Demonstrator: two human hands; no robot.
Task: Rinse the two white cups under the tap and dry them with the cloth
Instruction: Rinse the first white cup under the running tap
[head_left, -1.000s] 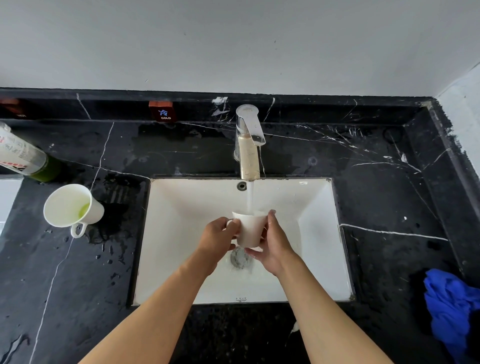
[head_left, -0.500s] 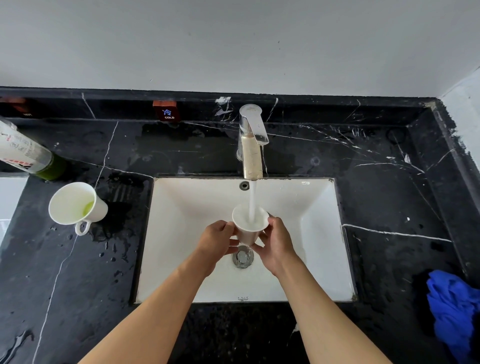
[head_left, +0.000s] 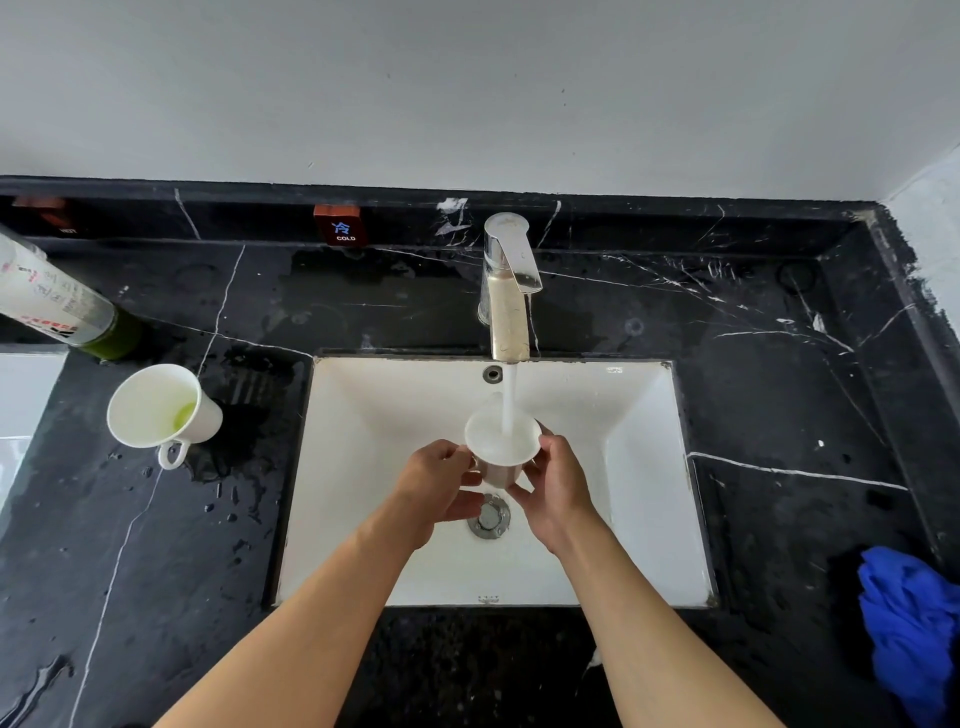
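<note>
My left hand and right hand gripped the white cup under the tap; its handle was hidden, the blue cloth cut off.

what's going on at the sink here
A person is rinsing a white cup under the running tap, holding it upright over the sink with the left hand and right hand on either side, so water pours into it. A second white cup, with a bit of green liquid inside, waits on the wet black counter to the left. The blue cloth lies unused at the right edge.
</note>
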